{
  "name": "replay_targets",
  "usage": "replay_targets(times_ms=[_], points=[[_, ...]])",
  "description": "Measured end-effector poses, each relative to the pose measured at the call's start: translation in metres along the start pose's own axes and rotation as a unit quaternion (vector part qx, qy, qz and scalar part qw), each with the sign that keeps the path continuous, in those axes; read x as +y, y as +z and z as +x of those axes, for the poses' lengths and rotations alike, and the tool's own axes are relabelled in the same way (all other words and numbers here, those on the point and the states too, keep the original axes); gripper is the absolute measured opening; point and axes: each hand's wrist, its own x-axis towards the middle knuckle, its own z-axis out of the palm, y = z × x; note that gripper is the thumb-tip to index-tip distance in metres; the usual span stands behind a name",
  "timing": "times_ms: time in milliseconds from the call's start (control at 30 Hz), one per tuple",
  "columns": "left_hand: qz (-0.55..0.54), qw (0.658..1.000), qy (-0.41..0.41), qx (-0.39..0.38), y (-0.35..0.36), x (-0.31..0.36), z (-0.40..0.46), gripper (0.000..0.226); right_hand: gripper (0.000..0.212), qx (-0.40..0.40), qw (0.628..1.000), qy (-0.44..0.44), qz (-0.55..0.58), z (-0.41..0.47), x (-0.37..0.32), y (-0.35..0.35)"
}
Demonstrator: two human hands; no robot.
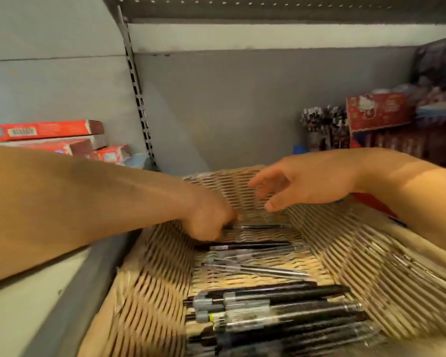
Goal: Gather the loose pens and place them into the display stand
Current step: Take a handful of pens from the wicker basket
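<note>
woven basket (371, 253) — slim pens (255, 269)

A basket (371, 256) sits on a shelf (23, 305), its floor strewn with pens (268, 307): a thick bunch near the front, a few singles (250, 245) farther back. Boxes (44, 136) are stacked behind and left of it. A pen stand (325, 124) and more boxes (379, 110) are behind it on the right.

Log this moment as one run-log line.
left hand: grips thin pen | right hand: open above wicker basket | loose pens: in basket
</note>
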Motion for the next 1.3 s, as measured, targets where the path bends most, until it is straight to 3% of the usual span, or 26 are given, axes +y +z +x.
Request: replay_targets(times_ms=[167,233,300,367,467,567,667,700,767,833,867,933,967,1133,1233,1300], points=[[0.011,1.0,-0.005,-0.016,0.0,-0.007,0.01,0.03,0.066,-0.004,1.0,0.009,-0.029,-0.005,-0.006,0.004],[-0.036,0.999,-0.011,0.037,-0.003,-0.008,0.007,0.027,0.065,0.0,0.999,0.0,-0.041,-0.005,-0.011,0.008],[-0.089,0.984,-0.02,0.154,-0.01,-0.007,0.003,0.023,0.057,0.009,0.999,-0.01,-0.049,-0.007,-0.013,0.011],[-0.163,0.951,-0.023,0.26,-0.015,-0.007,0.001,0.019,0.055,0.027,0.998,-0.018,-0.056,-0.01,-0.011,0.012],[-0.277,0.898,-0.014,0.342,-0.019,-0.006,-0.002,0.011,0.038,0.09,0.995,-0.008,-0.035,-0.011,-0.006,0.013],[-0.395,0.839,0.025,0.373,-0.023,-0.001,-0.007,0.02,0.016,0.132,0.991,0.004,0.028,-0.005,-0.001,0.014],[-0.5,0.789,0.04,0.354,-0.025,0.0,-0.008,0.025,0.011,0.151,0.986,0.009,0.07,-0.002,0.003,0.015],[-0.492,0.799,0.022,0.347,-0.024,0.0,-0.007,0.023,0.017,0.156,0.984,0.008,0.088,-0.002,0.004,0.016],[-0.341,0.889,-0.028,0.306,-0.021,-0.004,-0.007,0.019,0.036,0.163,0.98,0.008,0.118,-0.003,0.005,0.017],[-0.169,0.966,-0.043,0.194,-0.014,-0.006,-0.008,0.023,0.056,0.169,0.977,0.009,0.129,-0.005,0.007,0.016],[-0.12,0.985,-0.039,0.118,-0.01,-0.006,-0.009,0.026,0.065,0.17,0.977,0.008,0.128,-0.005,0.008,0.015],[-0.069,0.997,-0.031,-0.002,-0.005,-0.007,-0.011,0.029,0.077,0.168,0.978,0.003,0.12,-0.004,0.008,0.014],[-0.058,0.998,-0.025,-0.027,-0.004,-0.006,-0.012,0.028,0.082,0.165,0.979,0.001,0.118,-0.004,0.007,0.014],[-0.036,0.997,0.001,-0.066,-0.004,-0.003,-0.01,0.029,0.094,0.152,0.984,-0.003,0.097,-0.007,0.002,0.015],[-0.011,0.997,0.006,-0.081,-0.003,-0.003,-0.009,0.033,0.086,0.15,0.983,-0.001,0.102,-0.008,0.001,0.015],[-0.017,0.999,0.002,-0.046,-0.003,-0.004,-0.009,0.029,0.079,0.148,0.983,-0.002,0.111,-0.007,0.0,0.016]])
